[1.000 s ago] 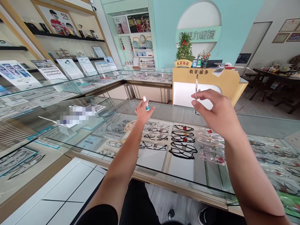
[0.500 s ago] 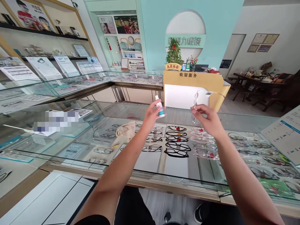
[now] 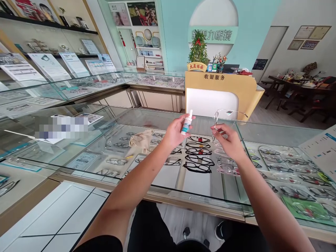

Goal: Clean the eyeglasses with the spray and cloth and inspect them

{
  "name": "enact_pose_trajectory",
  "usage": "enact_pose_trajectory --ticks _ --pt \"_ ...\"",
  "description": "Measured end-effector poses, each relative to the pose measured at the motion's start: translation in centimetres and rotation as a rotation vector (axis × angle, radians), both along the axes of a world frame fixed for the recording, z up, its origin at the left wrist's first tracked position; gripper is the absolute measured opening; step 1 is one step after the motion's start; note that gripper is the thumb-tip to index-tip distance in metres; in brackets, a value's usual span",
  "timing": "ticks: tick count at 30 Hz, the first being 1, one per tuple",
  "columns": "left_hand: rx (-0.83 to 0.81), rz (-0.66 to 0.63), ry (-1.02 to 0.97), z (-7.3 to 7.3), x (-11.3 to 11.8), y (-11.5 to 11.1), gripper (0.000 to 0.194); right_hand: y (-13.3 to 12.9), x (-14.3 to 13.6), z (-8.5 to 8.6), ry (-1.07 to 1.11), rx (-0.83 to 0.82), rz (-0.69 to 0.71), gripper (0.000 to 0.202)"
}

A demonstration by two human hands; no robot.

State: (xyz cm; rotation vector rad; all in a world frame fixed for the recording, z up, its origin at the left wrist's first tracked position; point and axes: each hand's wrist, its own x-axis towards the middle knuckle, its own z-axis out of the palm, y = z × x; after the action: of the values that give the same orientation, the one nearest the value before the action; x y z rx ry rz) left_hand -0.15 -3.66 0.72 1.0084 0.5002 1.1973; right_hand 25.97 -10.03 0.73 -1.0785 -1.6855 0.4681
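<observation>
My left hand [image 3: 176,131] is closed around a small white spray bottle [image 3: 186,125] with a blue-green label, its nozzle pointing up. To the right, my right hand [image 3: 228,140] pinches a pair of thin metal-framed eyeglasses [image 3: 216,117]. One lens rim stands above my fingers and a temple arm stretches out to the right; the lower part is partly behind my fingers. A gap separates the bottle from the glasses. Both hands are held above the glass display counter [image 3: 168,196]. A beige cloth pouch [image 3: 141,139] lies on the counter, left of my left hand.
Rows of dark-framed glasses [image 3: 198,155] show under the glass, with clear frames beside them. Papers [image 3: 67,126] lie on the left of the counter, and a printed card [image 3: 321,150] leans at the right. A cashier desk [image 3: 220,82] stands beyond.
My left hand has brought the bottle rightward, closer to the glasses, and turned it more toward them. The right hand's glasses sit slightly lower and tilted differently. The view has shifted a little downward.
</observation>
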Motion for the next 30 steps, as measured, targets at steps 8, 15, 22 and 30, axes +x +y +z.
enact_pose_trajectory --ticks 8,15,22,30 --pt "0.127 0.086 0.175 -1.2 1.2 -0.1 0.052 -0.3 -0.2 0.2 -0.004 0.006 0.003 0.025" --pt "0.434 0.071 0.382 -2.2 1.6 -0.2 0.072 -0.4 -0.4 0.2 -0.001 0.005 0.015 0.024" --pt "0.521 0.071 0.432 -2.6 1.7 -0.1 0.066 -0.2 -0.1 0.1 0.005 -0.011 0.005 0.026" --pt "0.608 0.217 0.607 -0.9 1.5 -2.4 0.034 -0.4 -0.4 0.3 0.046 -0.052 0.018 0.027"
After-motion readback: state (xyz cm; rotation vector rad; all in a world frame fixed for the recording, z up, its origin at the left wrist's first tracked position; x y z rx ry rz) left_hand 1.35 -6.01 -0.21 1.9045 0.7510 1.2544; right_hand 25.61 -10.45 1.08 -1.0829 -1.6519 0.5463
